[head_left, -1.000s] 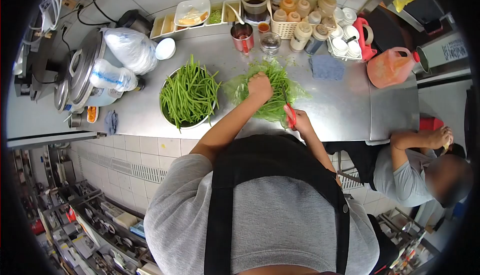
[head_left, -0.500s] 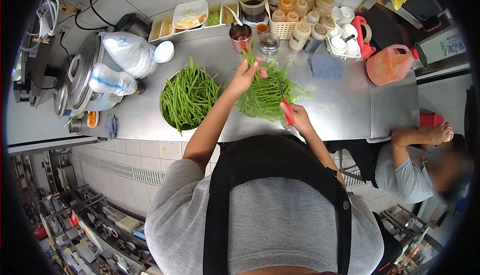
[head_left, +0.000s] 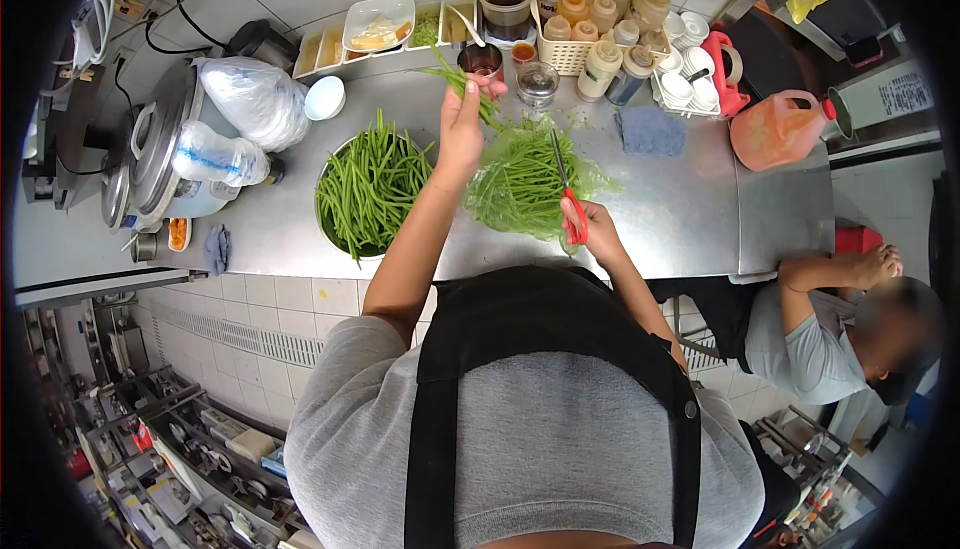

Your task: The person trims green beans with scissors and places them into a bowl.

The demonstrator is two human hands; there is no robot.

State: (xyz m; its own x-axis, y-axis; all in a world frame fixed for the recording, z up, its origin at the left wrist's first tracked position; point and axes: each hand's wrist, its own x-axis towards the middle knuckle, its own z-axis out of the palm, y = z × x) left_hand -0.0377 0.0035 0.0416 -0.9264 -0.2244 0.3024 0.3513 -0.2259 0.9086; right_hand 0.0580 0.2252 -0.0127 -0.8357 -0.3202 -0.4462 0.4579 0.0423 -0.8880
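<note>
Red-handled scissors (head_left: 571,211) are in my right hand (head_left: 599,233), their blades pointing away over a clear plastic bag (head_left: 483,199) with green beans (head_left: 535,171) on it. My left hand (head_left: 463,129) is raised between the bag and a bowl, its fingers closed round a small bunch of green beans (head_left: 446,73). To the left of the bag, a round metal bowl (head_left: 321,211) is heaped with whole green beans (head_left: 372,184). Bean scraps lie near the far side of the bag.
Along the back stand a metal cup (head_left: 480,61), a glass jar (head_left: 537,84) and a basket of sauce bottles (head_left: 562,58). A blue cloth (head_left: 652,132) and a pink jug (head_left: 782,131) are on the right. Another person (head_left: 815,339) sits at the right.
My left hand has moved left with the bunch of beans, which now tilts left instead of pointing away. The right hand and scissors have hardly moved.
</note>
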